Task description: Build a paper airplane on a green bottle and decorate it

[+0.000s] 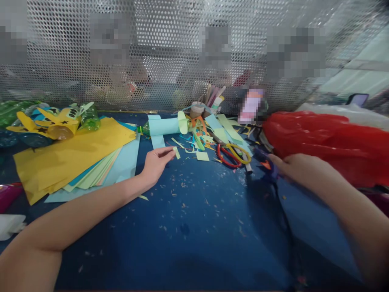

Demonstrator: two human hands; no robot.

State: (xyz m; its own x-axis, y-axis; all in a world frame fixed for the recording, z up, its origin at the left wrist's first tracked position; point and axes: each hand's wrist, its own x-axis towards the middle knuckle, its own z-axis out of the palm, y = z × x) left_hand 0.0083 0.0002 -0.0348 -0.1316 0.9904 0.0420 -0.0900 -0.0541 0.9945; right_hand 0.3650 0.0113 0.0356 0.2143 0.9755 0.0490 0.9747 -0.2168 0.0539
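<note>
The left hand [156, 162] rests on the blue tabletop [197, 227], a bit left of the middle. Its thumb and first finger are pressed together on a small green paper bit [176, 152]. The bit sticks out to the right of the fingertips, just above the tabletop.

The right hand [299, 168] is on the right side, near the big red bag [328, 142]. Its fingertips are at a dark blue thing [270, 166] with a spot of orange on it. This part is blurry, so I cannot tell if the fingers are closed on it or only lie on it.

Between the two hands, a little farther away, lie scissors [231, 156] with red and yellow handles, among many paper scraps. Behind them is a bottle wrapped in light blue paper [162, 125], with paper wings like a plane. On the far left sits a yellow bottle plane [51, 123], and a stack of colored paper [69, 162] lies beside the left arm.

I think the step right now is holding one little cut piece. The bit is thin and light, so any move with it calls for a soft, steady pinch, or it may bend or slip away. The other hand needs a sure hold on the dark thing first.
</note>
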